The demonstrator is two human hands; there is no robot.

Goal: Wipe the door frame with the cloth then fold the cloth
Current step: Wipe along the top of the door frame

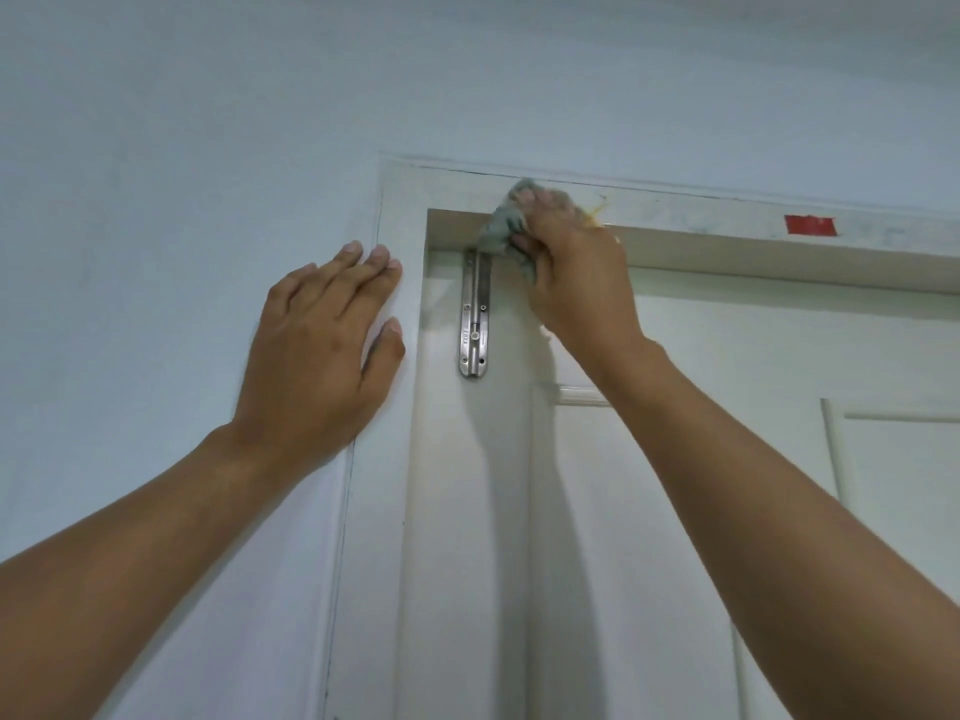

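Observation:
The white door frame (415, 200) runs up the left side and across the top of a closed white door (701, 459). My right hand (576, 272) grips a bunched grey cloth (501, 228) and presses it against the top bar of the frame, near the left corner. Part of the cloth hangs over the frame's lower edge; the rest is hidden under my fingers. My left hand (322, 350) lies flat, fingers straight, on the left upright of the frame and the wall beside it.
A metal slide bolt (475, 319) is fixed upright on the door just below the cloth. A red tape strip (810, 225) sticks to the top bar further right. A pale blue wall (156, 200) surrounds the frame.

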